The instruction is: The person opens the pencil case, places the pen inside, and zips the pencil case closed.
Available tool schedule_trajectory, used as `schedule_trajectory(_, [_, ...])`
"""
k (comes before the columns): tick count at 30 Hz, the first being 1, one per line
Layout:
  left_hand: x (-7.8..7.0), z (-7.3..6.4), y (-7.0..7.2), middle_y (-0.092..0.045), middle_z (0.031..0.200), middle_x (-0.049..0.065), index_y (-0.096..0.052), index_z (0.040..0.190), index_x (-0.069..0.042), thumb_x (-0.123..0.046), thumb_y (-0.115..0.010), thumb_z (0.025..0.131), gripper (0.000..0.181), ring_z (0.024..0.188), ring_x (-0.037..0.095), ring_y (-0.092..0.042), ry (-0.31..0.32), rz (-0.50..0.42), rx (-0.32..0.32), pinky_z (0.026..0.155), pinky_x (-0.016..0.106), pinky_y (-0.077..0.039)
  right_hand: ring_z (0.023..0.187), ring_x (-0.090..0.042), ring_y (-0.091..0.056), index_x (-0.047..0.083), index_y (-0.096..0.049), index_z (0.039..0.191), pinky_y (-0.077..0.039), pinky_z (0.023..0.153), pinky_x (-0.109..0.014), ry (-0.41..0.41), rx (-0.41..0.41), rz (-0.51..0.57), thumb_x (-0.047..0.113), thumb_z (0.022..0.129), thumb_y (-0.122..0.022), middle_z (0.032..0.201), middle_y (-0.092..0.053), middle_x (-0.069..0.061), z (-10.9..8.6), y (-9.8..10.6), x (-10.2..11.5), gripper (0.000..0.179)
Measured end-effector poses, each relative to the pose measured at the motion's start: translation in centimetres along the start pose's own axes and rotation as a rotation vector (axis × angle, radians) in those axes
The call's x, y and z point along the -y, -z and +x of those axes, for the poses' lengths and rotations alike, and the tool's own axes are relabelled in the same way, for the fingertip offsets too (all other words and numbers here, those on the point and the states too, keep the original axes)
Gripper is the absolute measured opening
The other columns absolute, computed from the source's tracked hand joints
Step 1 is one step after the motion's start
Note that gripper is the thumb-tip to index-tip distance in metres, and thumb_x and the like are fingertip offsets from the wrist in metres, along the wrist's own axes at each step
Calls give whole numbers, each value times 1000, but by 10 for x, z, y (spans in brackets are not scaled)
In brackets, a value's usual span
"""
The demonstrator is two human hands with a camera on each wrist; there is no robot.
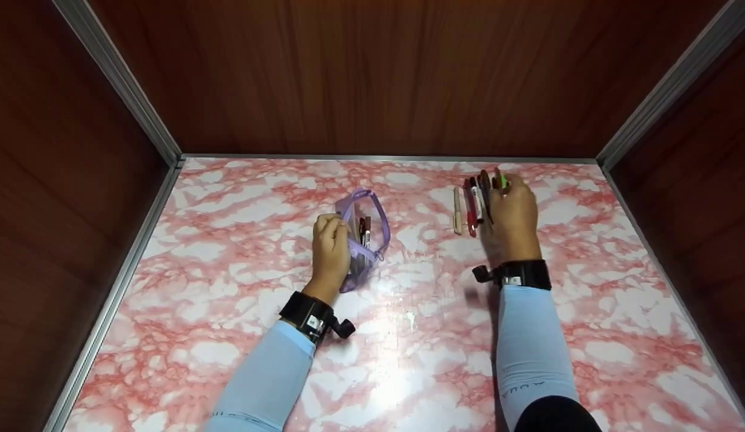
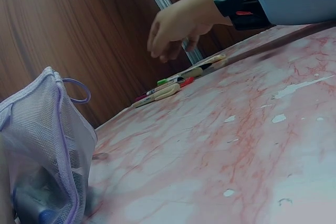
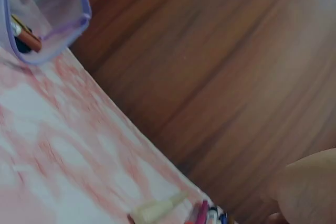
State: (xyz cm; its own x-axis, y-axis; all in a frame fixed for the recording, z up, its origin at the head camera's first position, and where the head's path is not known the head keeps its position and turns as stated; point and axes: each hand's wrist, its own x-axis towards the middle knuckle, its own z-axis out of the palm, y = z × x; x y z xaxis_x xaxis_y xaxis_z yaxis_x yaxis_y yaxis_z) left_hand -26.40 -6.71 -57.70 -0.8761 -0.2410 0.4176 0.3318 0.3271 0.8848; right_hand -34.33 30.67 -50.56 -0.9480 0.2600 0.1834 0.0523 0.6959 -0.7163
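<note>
My left hand grips the near side of a purple mesh pencil case, which stands with its mouth turned to the right. Two dark-tipped pens show inside it. On the right, my right hand hovers over a row of pens, fingers bent downward; in the left wrist view that hand is above the pens with nothing visible in it. The row holds a cream pen, a red pen, a white marker with a black cap and others, partly hidden by the hand.
The pens lie on a red-and-white marbled tabletop. Dark wood panels close it in at the back and both sides, with metal strips along the edges.
</note>
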Motion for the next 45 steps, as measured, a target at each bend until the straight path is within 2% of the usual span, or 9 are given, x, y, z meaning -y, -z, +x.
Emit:
schedule_trajectory(3, [0,0,0,-61,124,20,-70,93,2,-8,-53,111,27,118,33,-59,7,-5,6,102,39,-51,134,-52,-67,-2,-58,162,-55,116,-64,-65,-39,2,16,113,-60,147,-68,-35,1,4,-11,52])
schedule_trajectory(9, [2,1,-1,-60,122,17,-71,95,1,-8,-54,111,26,114,28,-58,25,-17,6,98,35,-52,140,-59,-59,-2,-66,153,-49,117,-71,-155,-94,-103,15,108,-53,147,-66,-37,2,9,-25,50])
schedule_trajectory(13, [2,1,0,-60,120,18,-71,93,1,-7,-54,112,27,114,28,-58,14,-21,1,98,36,-51,145,-58,-56,3,-62,160,-47,118,-74,-230,-37,-138,16,109,-46,154,-65,-34,3,10,-29,55])
schedule_trajectory(19, [3,1,0,-60,122,18,-70,93,0,-8,-52,113,28,116,30,-57,13,-10,10,98,37,-50,150,-58,-48,8,-54,168,-41,124,-72,-335,66,-180,18,112,-47,163,-55,-33,6,9,-35,57])
schedule_trajectory(22, [2,0,0,-60,125,19,-69,92,0,-8,-52,114,29,119,32,-57,9,1,15,100,39,-49,151,-57,-45,7,-54,167,-39,124,-72,-352,100,-205,15,110,-49,163,-50,-35,8,9,-39,58])
schedule_trajectory(27, [1,0,0,-60,126,19,-69,92,0,-8,-52,113,28,120,33,-58,10,-2,17,100,39,-50,149,-57,-48,6,-57,164,-44,121,-72,-348,122,-237,11,107,-49,160,-53,-36,9,13,-47,58])
schedule_trajectory(34, [1,2,0,-60,123,19,-69,92,1,-5,-52,113,28,116,30,-57,12,-29,15,98,35,-50,147,-55,-55,2,-51,168,-49,122,-66,-364,116,-162,13,105,-50,163,-54,-36,8,23,-51,63])
schedule_trajectory(38, [2,2,0,-60,123,19,-69,92,1,-7,-52,113,28,116,30,-57,20,-34,15,98,34,-50,136,-45,-61,-3,-50,167,-56,107,-54,-376,134,-56,8,104,-51,165,-55,-34,6,29,-52,64])
schedule_trajectory(45, [1,1,-1,-60,124,20,-70,93,1,-7,-53,113,27,118,32,-58,14,-21,17,100,37,-51,151,-42,-56,1,-40,174,-55,117,-53,-436,110,107,6,106,-52,170,-52,-28,3,31,-53,69])
